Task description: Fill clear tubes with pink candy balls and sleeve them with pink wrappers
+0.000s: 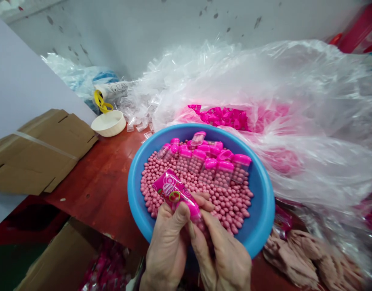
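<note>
My left hand (167, 246) and my right hand (222, 250) meet over the near rim of a blue basin (266, 214). Both hold one glossy pink printed packet (173, 190), its patterned end pointing up and to the left. Fingers of both hands close around its lower end, which they partly hide. Below the packet, the basin holds many small round pink candies (155, 198). On top of them, toward the back, lie several small clear containers with bright pink caps (225, 167), with candies showing inside them.
Behind the basin spreads a large clear plastic bag (295, 89) with pink caps (222, 117) inside. Clear plastic tubes (140, 117) are heaped at the back. A white bowl (108, 124), flattened cardboard (40, 151) and a box with pink packets (107, 266) are leftward; crumpled cloth (310, 258) lies right.
</note>
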`<move>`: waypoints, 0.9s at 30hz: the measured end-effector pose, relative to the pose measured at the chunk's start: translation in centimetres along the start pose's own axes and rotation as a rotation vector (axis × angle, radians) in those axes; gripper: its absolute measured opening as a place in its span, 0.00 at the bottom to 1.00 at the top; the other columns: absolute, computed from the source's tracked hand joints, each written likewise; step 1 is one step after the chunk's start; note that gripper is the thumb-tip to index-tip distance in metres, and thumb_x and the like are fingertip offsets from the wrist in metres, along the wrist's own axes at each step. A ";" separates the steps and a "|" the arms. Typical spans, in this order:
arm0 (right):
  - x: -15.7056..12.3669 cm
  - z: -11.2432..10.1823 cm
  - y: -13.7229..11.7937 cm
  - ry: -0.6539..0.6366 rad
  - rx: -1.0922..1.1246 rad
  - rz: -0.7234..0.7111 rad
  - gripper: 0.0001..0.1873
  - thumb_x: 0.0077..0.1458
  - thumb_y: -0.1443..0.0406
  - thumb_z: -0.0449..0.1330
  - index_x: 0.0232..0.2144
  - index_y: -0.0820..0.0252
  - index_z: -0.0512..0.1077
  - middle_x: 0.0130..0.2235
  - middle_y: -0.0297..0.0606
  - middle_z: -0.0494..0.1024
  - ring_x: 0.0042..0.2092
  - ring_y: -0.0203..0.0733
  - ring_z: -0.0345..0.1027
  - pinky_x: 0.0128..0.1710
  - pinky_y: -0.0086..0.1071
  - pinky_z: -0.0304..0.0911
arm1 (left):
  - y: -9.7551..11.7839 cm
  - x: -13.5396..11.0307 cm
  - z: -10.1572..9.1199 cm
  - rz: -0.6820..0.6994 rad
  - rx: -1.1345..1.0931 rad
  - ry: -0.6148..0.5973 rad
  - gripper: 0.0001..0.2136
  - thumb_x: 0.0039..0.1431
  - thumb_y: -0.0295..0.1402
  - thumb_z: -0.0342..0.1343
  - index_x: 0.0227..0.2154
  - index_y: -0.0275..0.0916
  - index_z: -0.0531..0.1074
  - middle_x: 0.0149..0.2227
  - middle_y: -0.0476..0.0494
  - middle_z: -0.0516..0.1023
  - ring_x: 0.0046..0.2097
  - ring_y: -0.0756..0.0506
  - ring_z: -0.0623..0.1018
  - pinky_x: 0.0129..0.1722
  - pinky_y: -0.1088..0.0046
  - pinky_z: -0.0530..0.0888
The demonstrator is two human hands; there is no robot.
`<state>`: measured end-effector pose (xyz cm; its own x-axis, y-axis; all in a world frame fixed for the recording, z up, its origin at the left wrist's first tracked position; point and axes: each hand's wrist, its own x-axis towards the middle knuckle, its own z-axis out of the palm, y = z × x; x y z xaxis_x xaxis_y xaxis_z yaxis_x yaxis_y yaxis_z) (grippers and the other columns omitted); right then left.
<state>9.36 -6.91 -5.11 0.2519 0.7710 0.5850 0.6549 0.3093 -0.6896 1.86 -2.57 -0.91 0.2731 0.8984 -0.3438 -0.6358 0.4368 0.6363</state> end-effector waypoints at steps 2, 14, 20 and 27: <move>0.3 -0.3 0.3 -0.045 -0.001 -0.066 0.28 0.61 0.72 0.53 0.62 0.61 0.55 0.50 0.46 0.77 0.47 0.44 0.75 0.44 0.34 0.72 | 0.1 0.1 -0.2 -0.019 -0.022 -0.027 0.11 0.52 0.40 0.63 0.31 0.38 0.81 0.34 0.40 0.81 0.45 0.38 0.77 0.51 0.62 0.70; 1.9 -1.6 -0.4 -0.108 0.209 0.103 0.11 0.64 0.65 0.52 0.47 0.55 0.68 0.36 0.31 0.80 0.32 0.33 0.76 0.32 0.19 0.70 | 0.1 0.1 0.2 -0.049 -0.002 -0.102 0.17 0.58 0.45 0.55 0.36 0.36 0.80 0.35 0.38 0.81 0.43 0.39 0.78 0.50 0.61 0.71; 0.5 -1.0 0.3 -0.025 0.004 0.014 0.14 0.63 0.65 0.53 0.49 0.64 0.67 0.42 0.42 0.81 0.34 0.38 0.77 0.38 0.27 0.72 | -0.5 0.0 0.1 0.039 -0.008 0.048 0.11 0.50 0.40 0.64 0.34 0.39 0.81 0.32 0.43 0.82 0.37 0.43 0.80 0.46 0.65 0.74; 1.0 -0.9 0.3 -0.039 0.039 -0.087 0.22 0.62 0.70 0.51 0.58 0.66 0.60 0.48 0.44 0.78 0.45 0.41 0.75 0.43 0.28 0.72 | -0.2 0.1 -0.2 0.033 -0.011 -0.033 0.12 0.52 0.42 0.63 0.34 0.39 0.81 0.34 0.41 0.81 0.41 0.40 0.79 0.49 0.61 0.72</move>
<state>10.46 -6.54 -4.39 0.1664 0.7613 0.6267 0.6443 0.3972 -0.6536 1.86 -2.62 -1.21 0.2753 0.9133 -0.3002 -0.6529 0.4069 0.6389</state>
